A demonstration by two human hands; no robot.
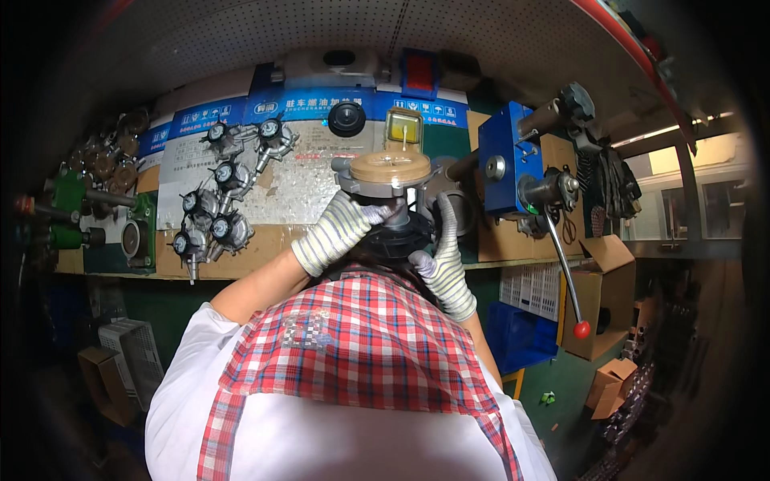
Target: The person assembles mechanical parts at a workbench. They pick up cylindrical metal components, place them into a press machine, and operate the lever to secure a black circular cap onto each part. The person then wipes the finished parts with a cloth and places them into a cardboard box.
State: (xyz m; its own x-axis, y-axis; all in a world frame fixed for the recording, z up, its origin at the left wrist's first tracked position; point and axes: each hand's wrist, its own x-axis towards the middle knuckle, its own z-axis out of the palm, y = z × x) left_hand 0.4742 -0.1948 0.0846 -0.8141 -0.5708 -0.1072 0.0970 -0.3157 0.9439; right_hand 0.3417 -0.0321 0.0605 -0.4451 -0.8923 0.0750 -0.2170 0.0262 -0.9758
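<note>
A round tan disc sits on a grey metal housing with side lugs, in front of me at the bench. My left hand, in a striped knit glove, is closed at the housing's underside; its fingertips are partly hidden. Below the housing is a black round part, between my two hands. My right hand, gloved alike, has its thumb and fingers wide apart beside that black part. The fingers point up next to a grey round metal piece.
Several metal pump-like assemblies lie on the left. A black round cap and a yellow-windowed square tray are behind the disc. To the right stands a blue press with a red-knobbed lever. A green fixture is far left.
</note>
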